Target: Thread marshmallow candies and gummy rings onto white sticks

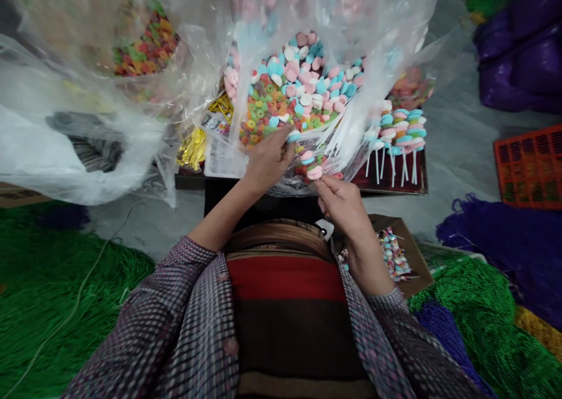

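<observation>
Between my hands is a candy skewer (pixel 311 159) threaded with pink, white and blue candies and a ring gummy. My right hand (pixel 345 203) pinches its lower end, where the stick is mostly hidden by the fingers. At the upper end, my left hand (pixel 271 160) closes its fingers on a light blue and white candy (pixel 293 136); whether that piece is on the stick I cannot tell. Just beyond lie loose pink, white and blue candies (pixel 302 86) and ring gummies (pixel 263 109) in a clear plastic bag. Loose white sticks (pixel 340 131) rest on the bag's right side.
Finished-looking candy skewers (pixel 403 131) lie in rows on the table's right end. Gold twist ties (pixel 193 147) sit at left, near another bag of ring gummies (pixel 149 48). A cardboard box (pixel 410 253) of wrapped candies stands low right, an orange crate (pixel 529 168) farther right.
</observation>
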{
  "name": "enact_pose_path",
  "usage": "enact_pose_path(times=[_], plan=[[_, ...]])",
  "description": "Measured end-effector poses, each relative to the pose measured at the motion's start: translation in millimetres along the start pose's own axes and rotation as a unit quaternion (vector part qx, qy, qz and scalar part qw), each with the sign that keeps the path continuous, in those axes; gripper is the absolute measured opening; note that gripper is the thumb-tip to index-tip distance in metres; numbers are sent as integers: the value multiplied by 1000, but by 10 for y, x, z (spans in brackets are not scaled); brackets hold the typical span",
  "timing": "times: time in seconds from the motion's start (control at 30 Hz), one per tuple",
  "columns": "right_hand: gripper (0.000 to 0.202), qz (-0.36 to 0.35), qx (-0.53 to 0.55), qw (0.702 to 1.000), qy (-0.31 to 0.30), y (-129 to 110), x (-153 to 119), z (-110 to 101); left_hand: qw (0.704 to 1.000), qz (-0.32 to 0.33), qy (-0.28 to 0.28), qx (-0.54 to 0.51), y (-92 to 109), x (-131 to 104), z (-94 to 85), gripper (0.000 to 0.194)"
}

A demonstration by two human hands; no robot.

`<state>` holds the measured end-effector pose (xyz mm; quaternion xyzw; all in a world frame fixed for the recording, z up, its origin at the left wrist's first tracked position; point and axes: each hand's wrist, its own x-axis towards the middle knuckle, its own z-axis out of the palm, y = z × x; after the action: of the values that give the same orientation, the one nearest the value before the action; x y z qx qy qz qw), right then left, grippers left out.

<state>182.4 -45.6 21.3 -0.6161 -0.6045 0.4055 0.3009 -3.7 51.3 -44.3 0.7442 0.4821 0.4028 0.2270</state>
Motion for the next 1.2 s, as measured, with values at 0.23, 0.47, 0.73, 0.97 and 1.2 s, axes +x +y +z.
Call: enact_pose_path(times=[0.23, 0.47, 0.73, 0.97, 1.2], plan=[[49, 25, 52, 997, -57, -3, -15, -80, 998, -50, -8, -41, 125, 6, -26, 31], [48, 46, 131, 989, -43, -8, 20, 73, 995, -79, -2, -69, 214, 9, -48, 30], [29, -19, 98, 995, -6, -4, 220, 164, 988, -89, 65, -106, 137, 63, -226, 26], [21, -55, 56, 992, 102, 17, 174, 201, 953, -122, 112, -253, 209, 135, -323, 33], [29, -86, 34, 991, 99, 104, 151, 407, 840, -251, 126, -464, 489, 221, -252, 37]])
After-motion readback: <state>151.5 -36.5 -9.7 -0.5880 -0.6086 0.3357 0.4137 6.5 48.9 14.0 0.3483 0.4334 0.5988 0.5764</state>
